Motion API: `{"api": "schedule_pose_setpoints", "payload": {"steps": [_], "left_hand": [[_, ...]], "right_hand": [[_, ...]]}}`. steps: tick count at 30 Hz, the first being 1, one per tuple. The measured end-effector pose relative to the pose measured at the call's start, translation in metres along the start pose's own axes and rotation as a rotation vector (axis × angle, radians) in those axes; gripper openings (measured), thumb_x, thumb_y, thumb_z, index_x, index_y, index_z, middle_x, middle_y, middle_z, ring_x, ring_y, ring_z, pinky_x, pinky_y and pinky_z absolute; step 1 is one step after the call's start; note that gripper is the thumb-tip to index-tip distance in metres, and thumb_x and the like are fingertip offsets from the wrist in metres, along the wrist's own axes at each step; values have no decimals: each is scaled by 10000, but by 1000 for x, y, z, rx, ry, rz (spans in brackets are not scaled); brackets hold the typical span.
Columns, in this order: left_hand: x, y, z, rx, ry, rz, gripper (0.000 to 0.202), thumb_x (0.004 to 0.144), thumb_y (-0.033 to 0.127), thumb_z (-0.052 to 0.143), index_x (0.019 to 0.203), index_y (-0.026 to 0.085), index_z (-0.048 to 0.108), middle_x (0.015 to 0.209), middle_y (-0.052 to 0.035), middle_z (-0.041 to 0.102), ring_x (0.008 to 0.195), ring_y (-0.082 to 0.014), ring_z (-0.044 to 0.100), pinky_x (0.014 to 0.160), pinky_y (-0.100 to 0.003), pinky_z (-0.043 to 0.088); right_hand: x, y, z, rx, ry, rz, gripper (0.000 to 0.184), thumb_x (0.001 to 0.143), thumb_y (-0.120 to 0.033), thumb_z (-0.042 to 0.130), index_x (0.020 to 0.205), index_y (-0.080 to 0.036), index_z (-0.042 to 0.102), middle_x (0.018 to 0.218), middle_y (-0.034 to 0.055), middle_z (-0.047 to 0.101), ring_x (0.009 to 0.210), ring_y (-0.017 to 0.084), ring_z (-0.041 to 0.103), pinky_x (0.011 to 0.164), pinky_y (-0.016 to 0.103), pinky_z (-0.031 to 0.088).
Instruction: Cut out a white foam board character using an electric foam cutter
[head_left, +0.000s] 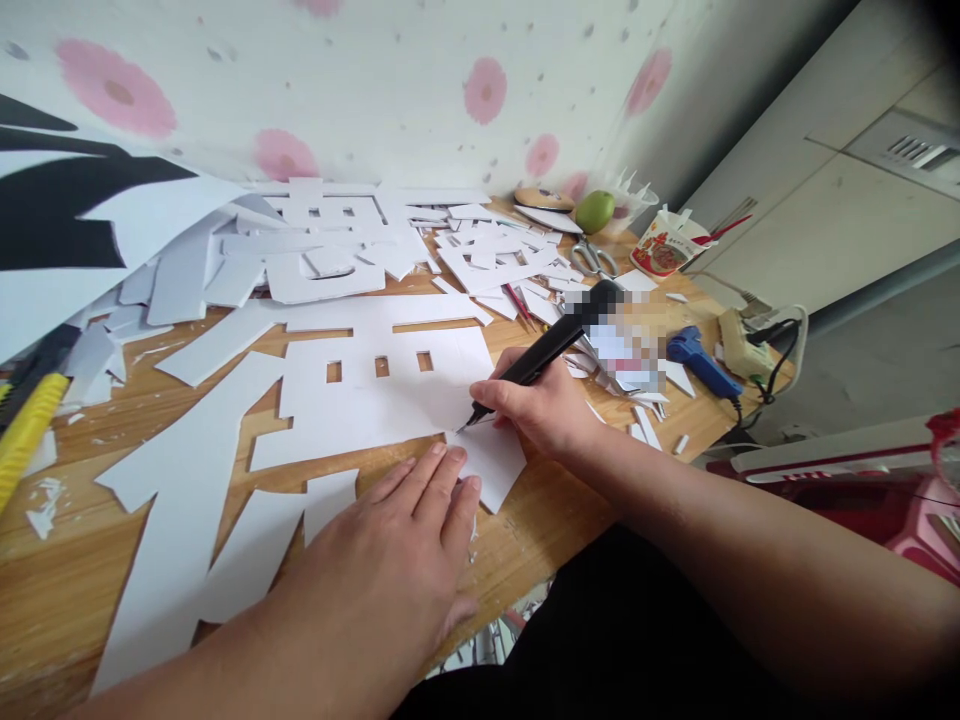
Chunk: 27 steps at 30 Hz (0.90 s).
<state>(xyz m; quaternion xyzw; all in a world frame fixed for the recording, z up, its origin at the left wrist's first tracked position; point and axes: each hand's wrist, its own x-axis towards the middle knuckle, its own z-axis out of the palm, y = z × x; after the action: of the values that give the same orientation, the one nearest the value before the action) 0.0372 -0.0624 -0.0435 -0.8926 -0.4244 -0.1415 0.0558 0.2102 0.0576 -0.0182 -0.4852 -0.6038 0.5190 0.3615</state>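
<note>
A large white foam-board cutout (390, 395), shaped like a character with small square holes, lies flat on the wooden table. My right hand (547, 400) grips a thick black craft knife (536, 350), slanted with its tip down on the board near the cutout's lower right corner. Flat on the board's lower edge rests my left hand (405, 520), fingers stretched out just left of the knife tip. A loose-looking white corner piece (491, 465) lies under the tip and beside the left fingertips; whether it is cut free I cannot tell.
White offcuts (495, 250) pile up along the wall. Scissors (595, 258), a green fruit (595, 212), a paper food tub (667, 245), a blue glue gun (705, 362) and a power strip (742, 345) stand to the right. A yellow-handled cutter (30, 435) is at far left.
</note>
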Motion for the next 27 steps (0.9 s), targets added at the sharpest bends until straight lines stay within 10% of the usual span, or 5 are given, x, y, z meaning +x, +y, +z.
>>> {"api": "schedule_pose_setpoints", "payload": {"steps": [8, 27], "left_hand": [[13, -16, -24, -85, -70, -2, 571, 707, 538, 837, 1141, 182, 730, 1313, -161, 679, 1285, -392, 572, 1064, -543, 482], [5, -18, -16, -84, -172, 25, 856, 638, 771, 756, 1274, 210, 640, 1422, -181, 587, 1357, -463, 457, 1037, -642, 442]], "right_hand": [[1, -1, -2, -5, -6, -3, 339, 651, -374, 825, 616, -215, 528, 581, -4, 580, 551, 132, 497, 495, 277, 405], [-14, 20, -27, -120, 142, -77, 371, 714, -466, 797, 643, -213, 536, 575, -39, 529, 566, 128, 492, 514, 267, 392]]}}
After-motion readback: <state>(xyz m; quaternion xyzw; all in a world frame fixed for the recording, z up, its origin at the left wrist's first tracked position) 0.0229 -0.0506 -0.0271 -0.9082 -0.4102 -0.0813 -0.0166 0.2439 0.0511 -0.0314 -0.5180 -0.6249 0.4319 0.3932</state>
